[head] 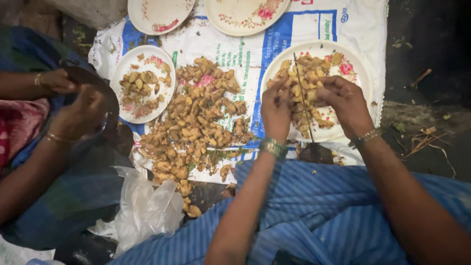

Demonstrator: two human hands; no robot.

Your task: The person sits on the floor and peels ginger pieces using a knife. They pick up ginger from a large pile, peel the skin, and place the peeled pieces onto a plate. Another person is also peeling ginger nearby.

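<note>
- I'm seeing my left hand (pixel 275 112) curling its fingers over knobbly tan ginger pieces (pixel 309 88) at the near edge of a round floral plate (pixel 360 68); the grip is closing on a piece, though I cannot tell exactly which one.
- My right hand (pixel 346 100) is pinching together on another lumpy piece just beside the left, fingers pressing in tight.
- A thin upright blade (pixel 303 100) is standing between both hands, dark and narrow, rising across the plate.
- The plate is sitting on a white and blue woven sack (pixel 294 34) spread over the dark floor.
- A big loose heap of ginger (pixel 201 118) is lying on the sack to the left, rough and irregular.
- A smaller plate (pixel 122 73) is holding a few cut chunks.
- Another person's hands (pixel 73 105) are working at the far left around a curved dark blade (pixel 95 81).
- A crumpled clear plastic bag (pixel 144 208) is lying near my blue striped cloth (pixel 314 206).
</note>
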